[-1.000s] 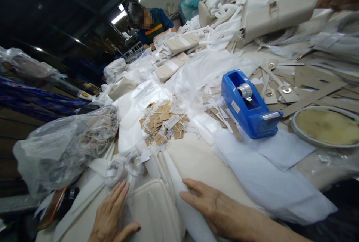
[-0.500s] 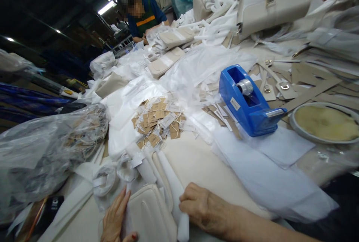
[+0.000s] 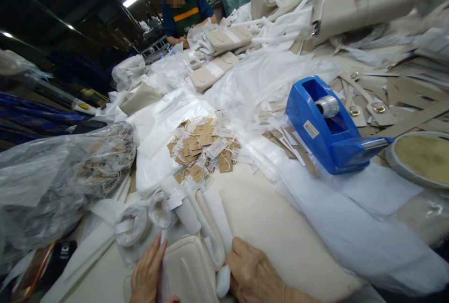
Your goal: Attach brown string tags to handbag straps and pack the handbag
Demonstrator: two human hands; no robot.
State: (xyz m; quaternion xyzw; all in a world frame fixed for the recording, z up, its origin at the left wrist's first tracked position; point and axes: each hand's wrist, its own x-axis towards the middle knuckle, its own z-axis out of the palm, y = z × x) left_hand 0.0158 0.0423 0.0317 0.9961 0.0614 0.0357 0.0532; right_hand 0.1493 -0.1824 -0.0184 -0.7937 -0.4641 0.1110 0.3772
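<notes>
A cream handbag (image 3: 187, 272) lies at the bottom edge between my two hands. My left hand (image 3: 147, 272) rests flat against its left side, fingers stretched out. My right hand (image 3: 250, 272) is curled at the bag's right side, its fingers closed on a white wrapping strip (image 3: 223, 280) that runs up along the bag's edge. Just beyond lie rolled white strips (image 3: 182, 209) and a flat cream panel (image 3: 277, 228).
A heap of brown paper tags (image 3: 203, 146) lies mid-table, a blue tape dispenser (image 3: 329, 127) to the right, a round dish (image 3: 417, 158) beyond it. A clear plastic bag (image 3: 59, 176) bulges at left. A person in a blue shirt (image 3: 184, 10) works at the far end among cream bags.
My right hand went from lying flat to curled on the white strip and drew back toward me. My left hand closed in on the bag's left side. The view shifted left.
</notes>
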